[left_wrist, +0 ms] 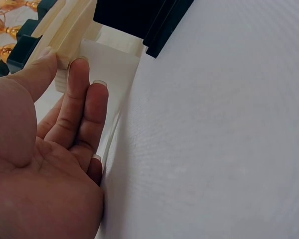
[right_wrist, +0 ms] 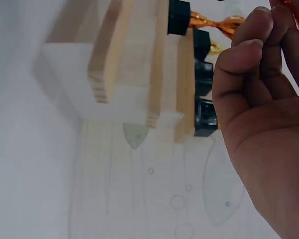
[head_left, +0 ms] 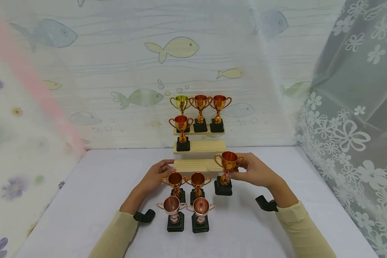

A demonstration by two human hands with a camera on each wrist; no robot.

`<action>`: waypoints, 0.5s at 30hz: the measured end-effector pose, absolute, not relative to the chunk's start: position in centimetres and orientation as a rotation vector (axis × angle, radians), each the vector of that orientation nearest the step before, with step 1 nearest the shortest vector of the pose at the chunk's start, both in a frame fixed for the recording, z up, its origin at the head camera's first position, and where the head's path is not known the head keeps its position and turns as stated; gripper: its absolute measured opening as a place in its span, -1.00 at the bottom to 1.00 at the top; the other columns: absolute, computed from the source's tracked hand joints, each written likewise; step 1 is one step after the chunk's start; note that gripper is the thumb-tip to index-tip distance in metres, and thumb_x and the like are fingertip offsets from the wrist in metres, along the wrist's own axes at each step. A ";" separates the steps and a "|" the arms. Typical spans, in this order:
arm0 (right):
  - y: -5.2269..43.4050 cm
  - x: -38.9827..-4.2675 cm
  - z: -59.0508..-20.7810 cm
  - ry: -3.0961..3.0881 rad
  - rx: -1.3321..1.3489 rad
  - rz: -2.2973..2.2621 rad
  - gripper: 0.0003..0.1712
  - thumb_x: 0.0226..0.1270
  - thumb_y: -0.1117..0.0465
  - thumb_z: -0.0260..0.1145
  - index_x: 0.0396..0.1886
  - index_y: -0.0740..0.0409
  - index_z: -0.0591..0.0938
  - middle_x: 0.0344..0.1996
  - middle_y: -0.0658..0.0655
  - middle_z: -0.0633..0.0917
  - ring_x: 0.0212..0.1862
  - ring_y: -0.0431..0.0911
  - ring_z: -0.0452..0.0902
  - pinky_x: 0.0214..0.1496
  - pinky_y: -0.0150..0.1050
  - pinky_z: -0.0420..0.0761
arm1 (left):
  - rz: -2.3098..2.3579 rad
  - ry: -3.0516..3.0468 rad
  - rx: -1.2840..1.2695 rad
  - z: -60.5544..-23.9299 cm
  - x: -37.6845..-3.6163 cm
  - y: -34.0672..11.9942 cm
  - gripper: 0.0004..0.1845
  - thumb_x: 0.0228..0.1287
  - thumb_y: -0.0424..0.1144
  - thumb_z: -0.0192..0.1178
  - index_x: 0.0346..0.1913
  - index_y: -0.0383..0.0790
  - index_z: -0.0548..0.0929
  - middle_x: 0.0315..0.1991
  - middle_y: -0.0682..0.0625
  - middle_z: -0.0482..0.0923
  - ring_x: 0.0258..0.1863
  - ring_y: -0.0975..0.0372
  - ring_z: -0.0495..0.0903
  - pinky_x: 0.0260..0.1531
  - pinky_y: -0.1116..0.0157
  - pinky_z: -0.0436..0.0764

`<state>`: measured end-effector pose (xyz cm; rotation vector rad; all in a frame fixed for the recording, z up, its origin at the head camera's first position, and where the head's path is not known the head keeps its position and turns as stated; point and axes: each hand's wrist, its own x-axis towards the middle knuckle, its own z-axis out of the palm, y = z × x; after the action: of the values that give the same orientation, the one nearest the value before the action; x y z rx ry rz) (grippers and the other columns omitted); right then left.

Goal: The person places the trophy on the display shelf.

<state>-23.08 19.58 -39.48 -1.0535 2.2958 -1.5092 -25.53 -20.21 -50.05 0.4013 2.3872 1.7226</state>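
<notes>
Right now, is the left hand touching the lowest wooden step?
Touching. In the left wrist view the left hand's thumb and fingertips press against the end of the wooden step; no gap shows.

The head camera looks forward and down over the tabletop (head_left: 84, 200) toward the stepped wooden shelf (head_left: 198, 147). Each wrist camera sits very close behind its palm — tilted sideways — and all three views share that shelf.
</notes>
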 end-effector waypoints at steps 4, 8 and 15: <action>19.0 -23.7 -38.8 2.344 -0.999 -1.542 -0.79 0.35 0.35 0.53 -0.04 0.23 0.79 -0.14 0.10 0.82 -0.06 -0.02 0.73 0.07 -0.19 0.67 | 1.725 2.383 0.405 -50.1 -25.6 -20.1 -0.48 0.62 -0.20 0.21 0.49 -0.32 0.44 -0.10 -0.11 0.74 -0.10 0.21 0.70 0.01 0.37 0.56; 18.4 -24.4 -38.2 2.382 -0.973 -1.567 -0.81 0.35 0.35 0.53 -0.06 0.24 0.79 -0.12 0.12 0.82 -0.07 0.00 0.72 0.06 -0.21 0.67 | 1.721 2.385 0.400 -50.1 -25.6 -20.2 -0.47 0.62 -0.19 0.22 0.49 -0.33 0.44 -0.10 -0.11 0.74 -0.10 0.20 0.70 0.01 0.37 0.56; 17.3 -25.3 -37.1 2.451 -0.918 -1.589 -0.81 0.47 0.29 0.44 -0.01 0.27 0.76 -0.12 0.17 0.80 -0.08 0.10 0.73 0.00 -0.20 0.69 | 1.710 2.394 0.398 -49.9 -25.5 -20.2 -0.46 0.62 -0.19 0.22 0.50 -0.33 0.44 -0.10 -0.11 0.74 -0.08 0.19 0.69 0.02 0.37 0.55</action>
<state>-25.29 17.33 -37.13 -0.9180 2.4511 -1.5887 -25.51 -20.16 -49.94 0.3979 2.3942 1.7102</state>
